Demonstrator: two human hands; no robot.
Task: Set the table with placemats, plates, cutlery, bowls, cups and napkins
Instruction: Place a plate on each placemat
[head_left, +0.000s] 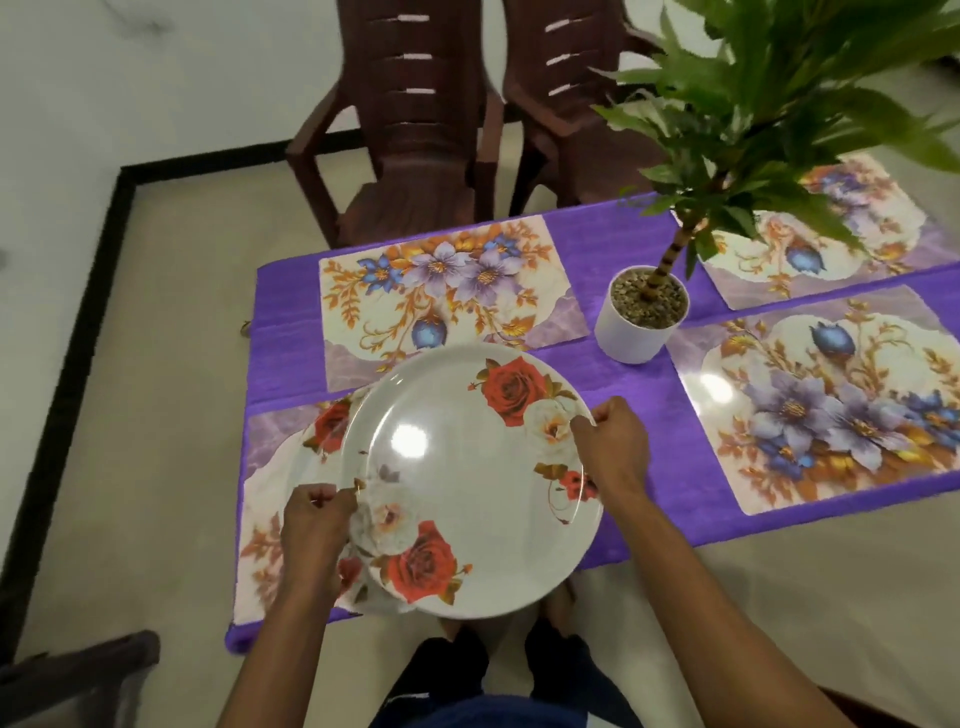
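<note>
Both hands are gripping plates: left hand (316, 525) pinching the lower plate (324, 431), right hand (615, 449) fingers curling around the top plate (467, 493) above the near placemat (265, 452).

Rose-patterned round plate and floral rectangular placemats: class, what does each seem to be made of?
Rose-patterned round plate: probably glazed ceramic or melamine; glossy white, sharp light reflection. Floral rectangular placemats: likely plastic or laminated; flat, with a shiny glare patch.
</note>
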